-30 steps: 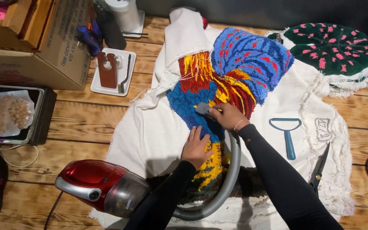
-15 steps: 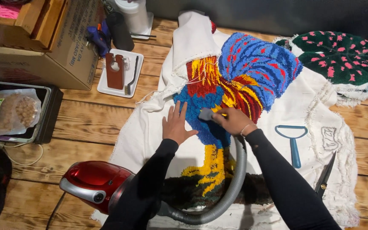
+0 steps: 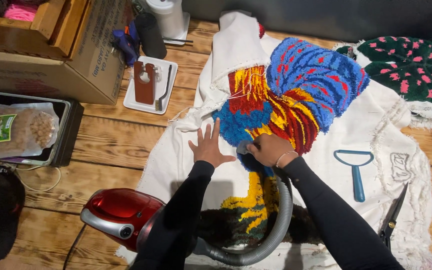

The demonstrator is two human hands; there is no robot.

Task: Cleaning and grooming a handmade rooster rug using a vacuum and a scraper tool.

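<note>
Here, a multicoloured tufted rooster rug [image 3: 286,100] in blue, red, yellow and brown pile is lying flat on its white backing cloth [image 3: 176,155], which is spreading over the wooden plank floor [image 3: 111,140]. The right hand [image 3: 268,149] is closing round the grey nozzle [image 3: 243,147] of a grey ribbed vacuum hose [image 3: 281,225] and is pressing it against the blue pile at the middle of the rug. The left hand [image 3: 208,147] is lying open, fingers spread, palm down on the white cloth just beside the blue tufting, gripping nothing. The hose is curving back beneath both forearms to a red canister vacuum cleaner [image 3: 118,212] near the lower edge.

By appearance the rug is soft, limp and fairly light, likely to ruck under suction; flat pressure on the cloth margin is judged the better hold than pinching the pile. The hose looks flexible, the nozzle rigid enough to grip near its tip.

Also lying about: a blue-handled scraper tool [image 3: 356,170] to the right, a green rug with pink spots [image 3: 411,70] at upper right, a white tray of small tools [image 3: 151,85] and a cardboard box [image 3: 56,55] at upper left.
</note>
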